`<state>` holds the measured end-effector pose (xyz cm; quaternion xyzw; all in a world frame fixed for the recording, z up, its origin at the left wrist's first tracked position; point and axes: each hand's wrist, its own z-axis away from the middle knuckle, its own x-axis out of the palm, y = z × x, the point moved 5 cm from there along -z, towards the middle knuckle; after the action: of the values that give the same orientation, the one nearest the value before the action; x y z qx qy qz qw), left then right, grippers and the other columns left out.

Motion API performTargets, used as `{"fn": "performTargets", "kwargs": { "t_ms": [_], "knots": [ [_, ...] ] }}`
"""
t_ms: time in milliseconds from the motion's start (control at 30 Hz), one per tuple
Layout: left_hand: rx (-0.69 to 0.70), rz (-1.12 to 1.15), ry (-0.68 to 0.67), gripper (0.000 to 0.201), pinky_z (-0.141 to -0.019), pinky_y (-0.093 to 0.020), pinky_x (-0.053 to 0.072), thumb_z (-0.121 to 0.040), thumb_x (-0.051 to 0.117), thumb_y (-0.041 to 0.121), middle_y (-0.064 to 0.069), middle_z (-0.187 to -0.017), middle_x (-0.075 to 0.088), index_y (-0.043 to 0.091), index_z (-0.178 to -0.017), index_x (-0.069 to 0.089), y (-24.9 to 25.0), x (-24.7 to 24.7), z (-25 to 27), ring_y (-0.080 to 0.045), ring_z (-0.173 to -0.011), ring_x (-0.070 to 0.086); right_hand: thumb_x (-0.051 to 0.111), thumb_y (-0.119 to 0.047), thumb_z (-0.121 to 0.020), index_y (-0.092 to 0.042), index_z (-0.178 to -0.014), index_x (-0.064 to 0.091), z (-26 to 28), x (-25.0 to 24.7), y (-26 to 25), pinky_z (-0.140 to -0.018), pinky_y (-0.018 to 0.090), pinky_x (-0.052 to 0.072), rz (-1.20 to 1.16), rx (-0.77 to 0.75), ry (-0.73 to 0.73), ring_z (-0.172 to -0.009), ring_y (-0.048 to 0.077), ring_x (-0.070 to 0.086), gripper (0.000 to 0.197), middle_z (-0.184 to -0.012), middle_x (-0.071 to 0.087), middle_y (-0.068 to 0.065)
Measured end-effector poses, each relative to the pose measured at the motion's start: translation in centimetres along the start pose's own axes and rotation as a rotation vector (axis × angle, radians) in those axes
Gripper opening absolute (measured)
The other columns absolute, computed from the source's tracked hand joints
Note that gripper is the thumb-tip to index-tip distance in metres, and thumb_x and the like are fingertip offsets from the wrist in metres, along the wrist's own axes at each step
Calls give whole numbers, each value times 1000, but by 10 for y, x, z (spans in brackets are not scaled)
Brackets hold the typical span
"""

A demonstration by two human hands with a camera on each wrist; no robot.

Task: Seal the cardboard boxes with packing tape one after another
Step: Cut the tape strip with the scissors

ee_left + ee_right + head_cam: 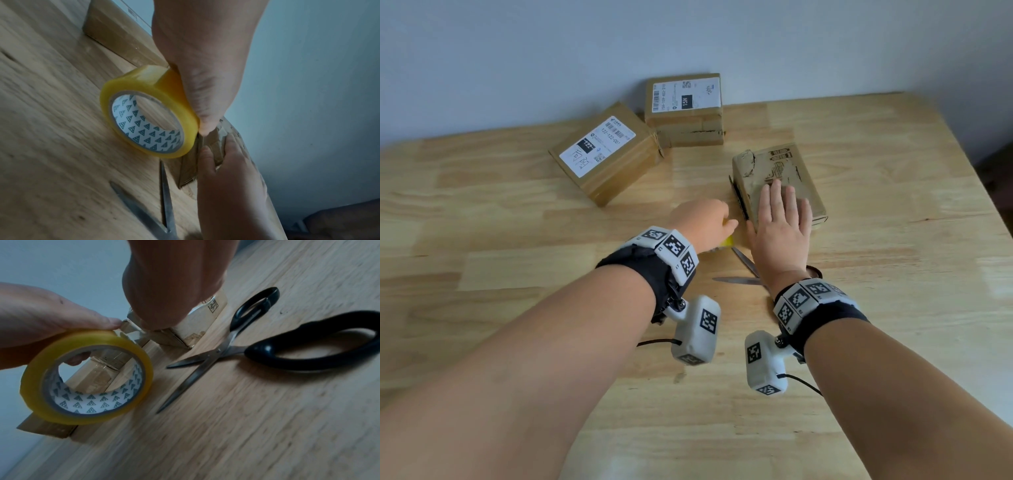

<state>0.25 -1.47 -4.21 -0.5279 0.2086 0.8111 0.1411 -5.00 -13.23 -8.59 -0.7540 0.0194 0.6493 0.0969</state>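
Gripping tape roll [148,112] in left hand [703,224], right hand [780,226] fingers spread flat on box [777,171]

Open blk-handled scissors [218,352] on wood table [893,308]

wall [585,51]: plain pale blue-grey, bare
table [893,308]: light wood, jointed planks, pushed against wall
light: soft, even, dim
far right: dark, unclear

Looked like a plain room at home or a small office used for packing: pale wooden table [859,308] filling the lower frame, bare bluish wall [551,51] across the top, labelled parcels [606,152] upper centre, scissors [236,350] lying nearby.
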Motion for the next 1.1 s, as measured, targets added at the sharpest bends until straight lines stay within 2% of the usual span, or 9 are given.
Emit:
{"fn": "performTargets", "kwargs": {
  "t_ms": [133, 233, 367, 433, 533, 600, 700, 933, 1100],
  "knots": [
    [-12, 127, 19, 40, -82, -39, 50, -99, 39, 43, -4, -104, 66, 14, -116, 61, -4, -2, 6, -23, -94, 60, 37, -37, -97, -4, -147, 33, 1, -6, -2, -116, 50, 17, 1, -4, -39, -140, 34, 32, 59, -151, 35, 16],
    [-23, 172, 13, 36, -89, -42, 48, -99, 40, 41, -3, -111, 66, 17, -116, 62, -8, -1, 11, -22, -100, 59, 18, -42, -101, -8, -153, 10, 2, -12, -1, -118, 46, -2, 9, -7, -173, -148, 28, 8, 62, -160, 12, 11],
    [-59, 180, -1, 36, -99, -42, 41, -99, 41, 36, 0, -128, 58, 20, -127, 55, -7, -4, 17, -22, -116, 53, 16, -42, -102, -14, -153, -3, 3, -31, 4, -118, 44, -10, -115, -53, -290, -148, 21, -7, 61, -161, -5, 2],
    [-51, 213, -18, 37, -101, -43, 41, -99, 42, 34, -2, -132, 56, 18, -131, 52, -6, -4, 17, -23, -119, 52, 27, -36, -103, -14, -152, 16, 10, -52, 13, -120, 43, 9, -211, -77, -214, -146, 24, 15, 55, -158, 19, -1],
    [-40, 236, -26, 35, -101, -43, 42, -99, 43, 31, -2, -132, 56, 18, -129, 53, -4, -3, 17, -23, -119, 53, 45, -19, -97, -13, -122, 53, 36, -62, 32, -91, 37, 47, -279, -52, -234, -107, 24, 53, 27, -123, 53, 5],
    [-40, 229, -17, 33, -101, -41, 42, -99, 42, 29, 0, -132, 56, 18, -128, 55, -3, -3, 18, -22, -119, 53, 53, -21, -93, -15, -119, 53, 62, -44, 42, -83, 34, 49, -175, -27, -491, -100, 22, 53, 27, -119, 52, 5],
    [-38, 228, -1, 33, -101, -41, 41, -99, 42, 28, 1, -131, 56, 18, -127, 55, 0, -4, 19, -22, -119, 52, 63, -34, -87, -13, -131, 43, 89, -18, 53, -92, 37, 47, -86, 6, -688, -116, 27, 47, 53, -130, 44, 9],
    [-40, 292, 29, 29, -102, -44, 40, -98, 45, 27, -1, -127, 59, 15, -121, 59, -2, 0, 23, -23, -118, 52, 58, -39, -91, -20, -137, 45, 98, -3, 48, -96, 35, 41, -89, -13, -518, -116, 24, 46, 51, -129, 43, 5],
    [-35, 309, 46, 29, -101, -42, 42, -98, 46, 27, -2, -126, 59, 15, -120, 59, -1, 1, 24, -23, -117, 53, 58, -40, -92, -11, -141, 34, 100, -7, 55, -111, 33, 26, -72, 19, -398, -134, 23, 32, 61, -144, 33, 6]
  ]
}}
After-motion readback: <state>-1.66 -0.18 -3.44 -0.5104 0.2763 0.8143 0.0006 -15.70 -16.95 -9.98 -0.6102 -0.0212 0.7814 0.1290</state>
